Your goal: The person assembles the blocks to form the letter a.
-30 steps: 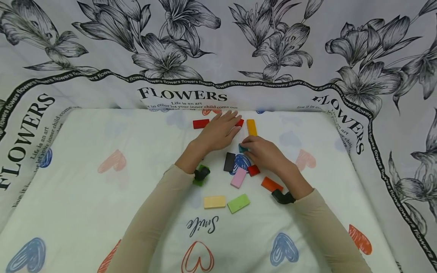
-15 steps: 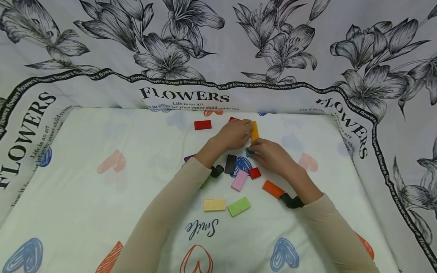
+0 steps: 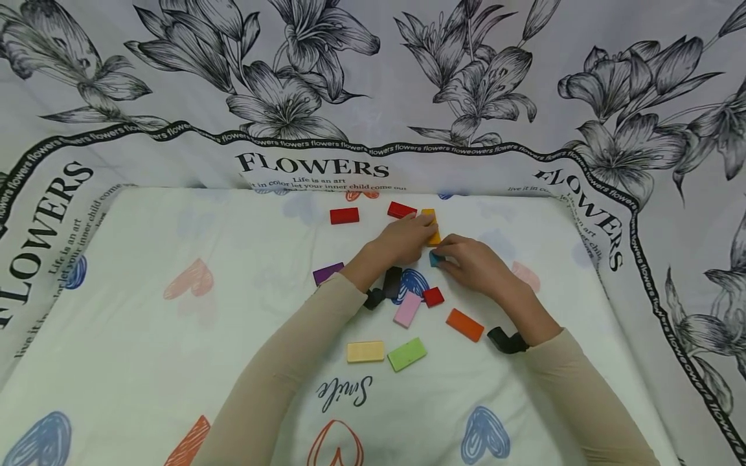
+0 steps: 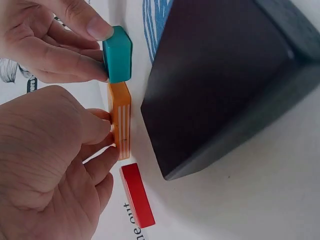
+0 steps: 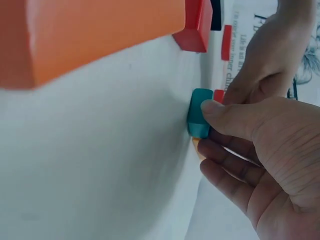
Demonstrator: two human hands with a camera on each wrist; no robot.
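My right hand (image 3: 478, 264) pinches a small teal block (image 4: 117, 55) between thumb and fingers. Directly beside it lies a yellow-orange rectangular block (image 4: 120, 120), its end right at the teal one. My left hand (image 3: 406, 241) holds that yellow-orange block with curled fingertips along its side. Beyond the left hand lies a red block (image 3: 401, 209), near the yellow one's far end. In the right wrist view, the teal block (image 5: 200, 112) shows under the thumb, and most of the yellow-orange block is hidden behind the fingers.
Another red block (image 3: 344, 215) lies farther left. Nearer me lie a black block (image 3: 392, 283), a pink block (image 3: 407, 309), a small red block (image 3: 433, 297), an orange block (image 3: 465, 325), a cream block (image 3: 365, 351) and a light green block (image 3: 407, 354). A purple block (image 3: 327, 273) lies beside the left wrist.
My left hand has moved right and nearer, from over the red block onto the yellow-orange block. My right hand has shifted slightly right with the teal block, to the yellow-orange block's near end.
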